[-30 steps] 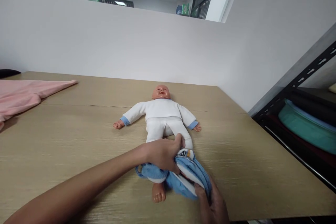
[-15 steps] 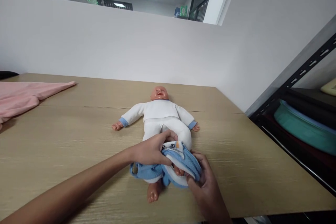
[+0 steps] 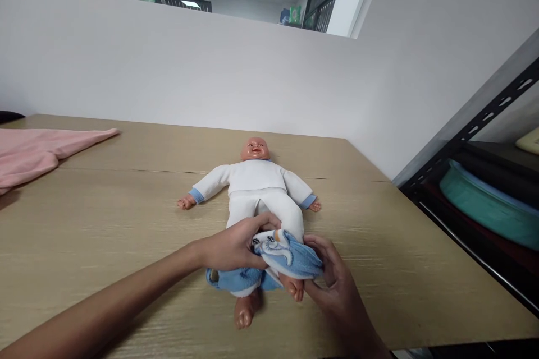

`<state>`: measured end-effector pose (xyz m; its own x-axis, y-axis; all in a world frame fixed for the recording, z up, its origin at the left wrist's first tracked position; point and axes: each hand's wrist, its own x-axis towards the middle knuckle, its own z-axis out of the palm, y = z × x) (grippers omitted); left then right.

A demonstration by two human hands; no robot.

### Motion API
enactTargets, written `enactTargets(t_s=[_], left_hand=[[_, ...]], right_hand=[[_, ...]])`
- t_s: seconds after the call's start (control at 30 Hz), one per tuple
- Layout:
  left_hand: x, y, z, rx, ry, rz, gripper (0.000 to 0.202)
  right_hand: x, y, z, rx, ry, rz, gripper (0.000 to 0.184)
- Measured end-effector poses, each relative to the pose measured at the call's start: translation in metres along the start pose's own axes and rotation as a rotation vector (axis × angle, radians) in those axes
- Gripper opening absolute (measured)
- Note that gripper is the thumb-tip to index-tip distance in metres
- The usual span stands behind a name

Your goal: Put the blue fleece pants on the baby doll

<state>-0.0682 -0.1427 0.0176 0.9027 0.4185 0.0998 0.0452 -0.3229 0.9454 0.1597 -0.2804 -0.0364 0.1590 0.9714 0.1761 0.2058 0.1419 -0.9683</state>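
Observation:
A baby doll (image 3: 257, 176) lies on its back on the wooden table, head away from me, in white clothing with blue cuffs. Blue-and-white fleecy baby pants (image 3: 290, 258) with an embroidered pattern are bunched round its lower legs. My left hand (image 3: 240, 244) grips the bunched cloth on its left side, thumb in front and fingers behind. On the other side my right hand (image 3: 330, 272) pinches the cloth beside the doll's right-hand foot (image 3: 293, 287), which sticks out below it. The other foot (image 3: 245, 309) also shows beneath the cloth.
A pink cloth (image 3: 37, 151) lies on the table (image 3: 126, 207) at the left. A black metal rack (image 3: 475, 123) with a teal basin (image 3: 484, 202) stands at the right. Behind the table rises a white wall (image 3: 189, 67).
The foot on the right has come out further through the cloth. Both hands have shifted slightly, the bunched cloth now sitting higher around that ankle.

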Motion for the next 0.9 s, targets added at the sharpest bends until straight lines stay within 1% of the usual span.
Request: enactTargets(t_s=[0.1,0.17,0.2,0.27,0.33,0.4,0.43,0.5,0.57,0.63,0.67,0.77,0.83,0.9], left_hand=[[-0.004,0.0,-0.006,0.124,0.017,-0.015,0.026],[-0.005,0.002,-0.008,0.241,0.034,-0.029,0.02],[-0.006,0.003,-0.008,0.298,0.042,-0.039,0.021],[-0.01,0.007,-0.008,0.404,0.049,-0.049,0.028],[-0.017,0.012,-0.007,0.496,0.059,-0.025,0.044],[-0.03,0.016,-0.006,0.591,0.109,-0.007,0.059],[-0.037,0.017,-0.006,0.632,0.15,-0.015,0.06],[-0.052,0.015,-0.007,0.658,0.229,-0.073,0.052],[-0.062,0.009,-0.011,0.594,0.265,-0.11,0.039],[-0.064,0.001,-0.016,0.476,0.285,-0.102,0.034],[-0.062,-0.004,-0.019,0.406,0.316,-0.093,0.034],[-0.049,-0.02,-0.023,0.199,0.471,-0.106,0.034],[-0.044,-0.03,-0.021,0.106,0.574,-0.131,0.031],[-0.046,-0.038,-0.014,0.051,0.613,-0.134,0.032]], right_hand=[[0.021,-0.007,-0.02,-0.19,-0.169,-0.098,0.032],[0.038,-0.011,-0.032,-0.279,-0.281,-0.181,0.021],[0.047,-0.012,-0.038,-0.313,-0.35,-0.208,0.021],[0.062,-0.015,-0.047,-0.37,-0.499,-0.217,0.03],[0.072,-0.018,-0.053,-0.405,-0.621,-0.189,0.042],[0.078,-0.019,-0.057,-0.385,-0.666,-0.185,0.048],[0.08,-0.019,-0.058,-0.357,-0.668,-0.191,0.048],[0.083,-0.018,-0.059,-0.275,-0.684,-0.191,0.042],[0.089,-0.015,-0.057,-0.147,-0.709,-0.179,0.032],[0.099,-0.01,-0.051,0.011,-0.698,-0.133,0.025],[0.105,-0.006,-0.046,0.078,-0.662,-0.098,0.023],[0.123,0.011,-0.03,0.203,-0.472,0.053,0.027],[0.129,0.026,-0.019,0.244,-0.37,0.132,0.031],[0.129,0.041,-0.01,0.286,-0.294,0.189,0.038]])
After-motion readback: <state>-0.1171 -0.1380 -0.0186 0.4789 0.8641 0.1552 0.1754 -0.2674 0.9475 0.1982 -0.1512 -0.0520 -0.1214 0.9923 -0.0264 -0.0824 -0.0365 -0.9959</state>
